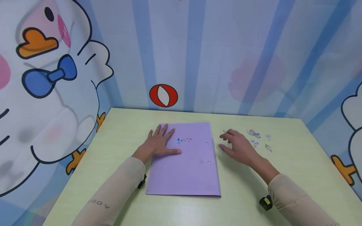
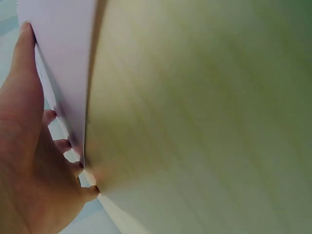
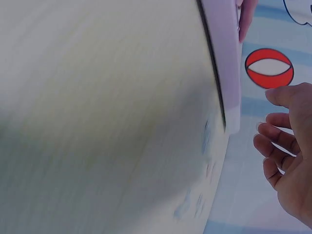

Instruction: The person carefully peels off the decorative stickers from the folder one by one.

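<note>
A purple folder (image 1: 183,175) lies on the table, with a small blue flower decoration (image 1: 178,141) on its upper part. My left hand (image 1: 158,144) rests on the folder's upper left, its fingers spread; the left wrist view shows that hand (image 2: 29,146) along the folder's edge (image 2: 63,48). Right of the folder, my right hand (image 1: 238,146) hovers over the table with fingers loosely bent. Nothing shows between its thumb and fingers in the right wrist view. Near it lie flat flower-like cutouts, perhaps stickers, including a larger purple one (image 1: 254,134) and a leafy one (image 1: 268,147). The hand partly hides others.
The pale table (image 1: 294,188) extends around the folder and ends at a printed cloth backdrop (image 1: 215,62). Two small round studs, one of them the lower stud (image 1: 209,162), sit near the folder's right edge. A dark wrist device (image 1: 266,202) is on the right sleeve.
</note>
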The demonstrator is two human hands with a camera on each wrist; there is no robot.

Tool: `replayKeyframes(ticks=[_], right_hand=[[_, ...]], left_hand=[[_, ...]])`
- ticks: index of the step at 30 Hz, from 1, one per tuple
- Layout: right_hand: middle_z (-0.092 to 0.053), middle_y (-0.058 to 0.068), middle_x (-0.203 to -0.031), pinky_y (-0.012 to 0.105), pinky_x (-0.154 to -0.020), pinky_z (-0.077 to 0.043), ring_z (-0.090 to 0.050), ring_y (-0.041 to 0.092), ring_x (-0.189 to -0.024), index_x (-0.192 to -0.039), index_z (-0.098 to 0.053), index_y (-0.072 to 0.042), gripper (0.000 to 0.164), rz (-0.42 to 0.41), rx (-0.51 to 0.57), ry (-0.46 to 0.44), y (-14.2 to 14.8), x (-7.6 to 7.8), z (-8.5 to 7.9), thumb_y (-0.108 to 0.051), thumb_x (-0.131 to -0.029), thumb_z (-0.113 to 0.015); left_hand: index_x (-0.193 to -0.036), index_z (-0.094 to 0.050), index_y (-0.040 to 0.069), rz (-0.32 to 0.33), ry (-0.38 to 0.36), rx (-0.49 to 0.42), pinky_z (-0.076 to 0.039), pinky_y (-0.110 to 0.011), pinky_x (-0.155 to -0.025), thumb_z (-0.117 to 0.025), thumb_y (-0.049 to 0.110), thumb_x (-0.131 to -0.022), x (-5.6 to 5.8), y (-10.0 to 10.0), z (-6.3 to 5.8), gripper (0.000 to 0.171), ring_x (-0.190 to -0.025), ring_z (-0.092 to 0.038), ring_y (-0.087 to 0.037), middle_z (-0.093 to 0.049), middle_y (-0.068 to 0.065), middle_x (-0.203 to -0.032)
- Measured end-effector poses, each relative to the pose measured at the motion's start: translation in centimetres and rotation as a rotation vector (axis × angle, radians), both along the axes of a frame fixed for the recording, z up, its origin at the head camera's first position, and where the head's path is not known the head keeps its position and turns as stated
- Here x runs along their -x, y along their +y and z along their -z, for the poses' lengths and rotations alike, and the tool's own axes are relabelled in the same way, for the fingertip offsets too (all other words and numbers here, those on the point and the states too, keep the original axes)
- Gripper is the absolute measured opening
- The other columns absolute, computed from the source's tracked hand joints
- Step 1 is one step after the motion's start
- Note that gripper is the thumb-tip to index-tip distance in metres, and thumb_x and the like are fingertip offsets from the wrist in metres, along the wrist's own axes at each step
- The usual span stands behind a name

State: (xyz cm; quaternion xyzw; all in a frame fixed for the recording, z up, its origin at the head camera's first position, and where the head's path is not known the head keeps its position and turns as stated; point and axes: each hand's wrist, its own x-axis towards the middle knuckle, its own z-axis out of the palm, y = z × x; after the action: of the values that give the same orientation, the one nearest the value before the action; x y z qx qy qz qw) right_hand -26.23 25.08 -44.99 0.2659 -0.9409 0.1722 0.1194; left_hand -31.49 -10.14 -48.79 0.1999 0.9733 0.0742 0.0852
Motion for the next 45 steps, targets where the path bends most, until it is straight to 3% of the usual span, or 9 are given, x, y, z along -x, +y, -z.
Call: replayKeyframes(ticks=[10, 21, 32, 45], right_hand=[[-0.062, 0.011, -0.102, 0.041, -0.081, -0.051, -0.061, 0.025, -0.091, -0.118, -0.068, 0.001, 0.035, -0.073, 0.047, -0.075, -7.1, 3.4, 0.4, -0.020, -0.090, -0.073], [-0.062, 0.011, -0.106, 0.039, -0.091, -0.049, -0.059, 0.024, -0.099, -0.115, -0.072, -0.002, 0.026, -0.057, -0.050, -0.221, -11.6, 6.0, 1.3, -0.014, -0.093, -0.069], [-0.063, 0.007, -0.099, 0.037, -0.090, -0.049, -0.061, 0.023, -0.096, -0.103, -0.075, -0.005, 0.014, -0.058, -0.047, -0.211, -12.0, 6.2, 1.6, -0.010, -0.091, -0.071], [-0.061, 0.005, -0.091, 0.036, -0.084, -0.049, -0.058, 0.020, -0.088, -0.093, -0.072, -0.005, 0.005, -0.034, 0.003, -0.225, -12.7, 6.3, 1.8, -0.008, -0.090, -0.071]], left_hand=[[-0.161, -0.013, 0.027, -0.030, -0.010, 0.034, -0.003, -0.064, -0.116, -0.046, 0.093, -0.070, 0.2, 0.3, 0.6, 0.116, -0.151, 0.006, -0.038, 0.000, -0.011, -0.167], [-0.161, -0.009, 0.029, -0.041, -0.016, 0.059, -0.003, -0.064, -0.116, -0.042, 0.097, -0.067, 0.4, 0.4, 0.7, 0.120, -0.151, 0.008, -0.038, 0.003, -0.010, -0.167], [-0.161, -0.010, 0.028, -0.049, -0.012, 0.066, -0.004, -0.064, -0.116, -0.046, 0.093, -0.070, 0.1, 0.7, 0.3, 0.117, -0.151, 0.007, -0.038, 0.001, -0.011, -0.167], [-0.161, -0.009, 0.029, -0.058, -0.013, 0.069, -0.003, -0.064, -0.116, -0.047, 0.092, -0.070, 0.2, 0.6, 0.6, 0.117, -0.151, 0.008, -0.038, 0.002, -0.010, -0.167]])
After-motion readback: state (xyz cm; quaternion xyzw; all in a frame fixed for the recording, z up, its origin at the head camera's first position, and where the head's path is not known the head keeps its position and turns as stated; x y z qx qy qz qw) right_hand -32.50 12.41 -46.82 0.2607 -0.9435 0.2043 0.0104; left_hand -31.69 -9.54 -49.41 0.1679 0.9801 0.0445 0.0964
